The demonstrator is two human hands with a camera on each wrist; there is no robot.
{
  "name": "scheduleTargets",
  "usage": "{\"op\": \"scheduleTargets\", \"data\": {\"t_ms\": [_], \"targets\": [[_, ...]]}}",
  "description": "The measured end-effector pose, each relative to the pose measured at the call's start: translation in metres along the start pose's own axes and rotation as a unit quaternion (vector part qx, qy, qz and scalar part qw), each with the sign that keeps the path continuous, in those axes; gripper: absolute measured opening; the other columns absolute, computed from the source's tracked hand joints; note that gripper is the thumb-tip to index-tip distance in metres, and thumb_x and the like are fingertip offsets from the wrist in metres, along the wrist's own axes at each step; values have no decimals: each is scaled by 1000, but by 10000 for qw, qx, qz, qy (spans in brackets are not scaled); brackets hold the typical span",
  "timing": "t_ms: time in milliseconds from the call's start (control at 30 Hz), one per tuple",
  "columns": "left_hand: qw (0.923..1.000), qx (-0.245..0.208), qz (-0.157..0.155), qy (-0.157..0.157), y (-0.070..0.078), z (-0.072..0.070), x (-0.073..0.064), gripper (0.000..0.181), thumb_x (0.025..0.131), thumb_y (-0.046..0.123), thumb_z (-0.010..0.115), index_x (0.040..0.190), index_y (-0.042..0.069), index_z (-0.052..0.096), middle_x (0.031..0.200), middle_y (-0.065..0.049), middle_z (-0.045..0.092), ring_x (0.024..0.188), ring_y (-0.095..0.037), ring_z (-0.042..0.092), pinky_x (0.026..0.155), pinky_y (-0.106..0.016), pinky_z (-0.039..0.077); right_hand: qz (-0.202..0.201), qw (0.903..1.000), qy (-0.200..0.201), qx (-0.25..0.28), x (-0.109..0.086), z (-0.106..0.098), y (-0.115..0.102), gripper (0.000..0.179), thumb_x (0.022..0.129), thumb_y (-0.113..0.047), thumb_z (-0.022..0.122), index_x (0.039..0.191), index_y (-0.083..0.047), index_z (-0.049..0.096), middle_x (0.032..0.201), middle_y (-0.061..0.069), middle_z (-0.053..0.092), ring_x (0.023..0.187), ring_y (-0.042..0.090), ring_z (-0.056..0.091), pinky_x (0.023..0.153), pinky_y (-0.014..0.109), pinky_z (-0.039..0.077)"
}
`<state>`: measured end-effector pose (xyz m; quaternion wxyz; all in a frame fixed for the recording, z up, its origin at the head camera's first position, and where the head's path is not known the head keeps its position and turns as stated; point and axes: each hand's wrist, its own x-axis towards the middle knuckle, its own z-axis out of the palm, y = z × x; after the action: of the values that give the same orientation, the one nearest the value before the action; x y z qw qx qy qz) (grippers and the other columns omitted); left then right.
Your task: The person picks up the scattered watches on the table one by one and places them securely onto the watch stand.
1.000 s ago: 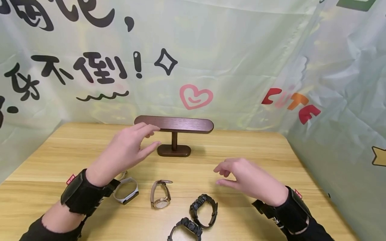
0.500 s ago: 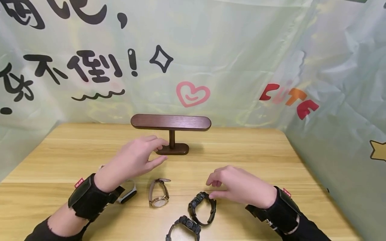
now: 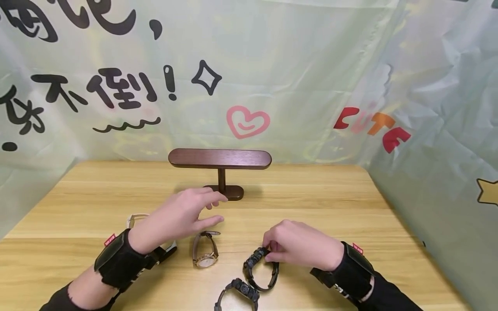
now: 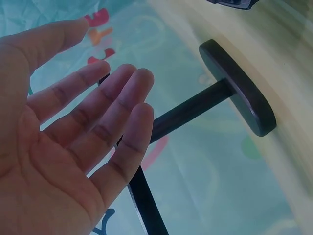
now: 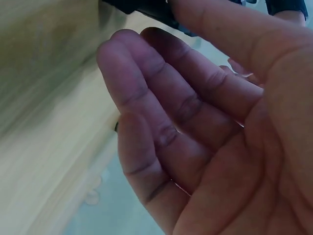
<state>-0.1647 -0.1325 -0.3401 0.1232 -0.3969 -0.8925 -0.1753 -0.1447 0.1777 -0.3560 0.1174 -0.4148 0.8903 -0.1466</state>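
Note:
My right hand is at the far upper side of a black wristwatch, thumb and forefinger pinching it there. In the right wrist view the thumb lies against the dark watch at the top edge, while the other fingers bend loosely. A second black watch lies just nearer, close beside the first. My left hand hovers with relaxed, slightly bent fingers and holds nothing; its palm shows bare in the left wrist view. Below its thumb stands a watch with a gold case and brownish strap.
A dark wooden T-shaped watch stand rises near the back of the wooden table. Under the left wrist, a pale band and a white fitness band are partly hidden. A printed cloth hangs behind.
My right hand has moved left and down onto the black watch and pinched it. My left hand has drifted right and down from the stand's bar, staying relaxed.

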Motion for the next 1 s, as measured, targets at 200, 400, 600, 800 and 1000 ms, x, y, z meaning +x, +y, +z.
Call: {"op": "scheduleTargets", "data": {"t_ms": [200,400,600,800,1000], "targets": [[9998,-56,-94,-143,1,2,-1,38,97,30,82,130,15,73,106,5,75,95,-12,74,79,-29,63,-105,9998,16,156,3,4,0,15,96,-16,82,85,-18,72,75,-17,64,64,-10,51,61,11,50],[9997,-124,-73,-208,2,3,-1,38,97,30,81,131,15,72,107,4,75,95,-11,74,79,-29,63,-274,9993,110,233,5,6,2,22,97,-14,80,81,-18,66,73,-17,59,63,-11,48,58,10,49],[9996,-150,-61,-212,1,4,-1,37,97,30,81,130,15,72,108,4,75,95,-10,73,79,-29,63,-392,9985,347,150,7,4,5,15,97,-11,79,85,-16,71,78,-12,70,64,-11,52,59,10,50],[9995,-199,-30,-228,2,3,-1,37,98,30,81,131,15,72,108,4,76,95,-12,74,80,-29,63,-420,9964,740,57,10,5,11,10,99,-8,77,93,-16,75,86,-10,75,72,-9,59,66,12,55],[9993,-230,-46,-288,3,3,-1,39,98,32,80,132,15,72,110,4,77,96,-12,74,81,-30,63,-527,9871,1509,-95,12,6,13,10,98,-5,77,105,-12,80,99,-3,82,90,2,75,81,21,65]]}}
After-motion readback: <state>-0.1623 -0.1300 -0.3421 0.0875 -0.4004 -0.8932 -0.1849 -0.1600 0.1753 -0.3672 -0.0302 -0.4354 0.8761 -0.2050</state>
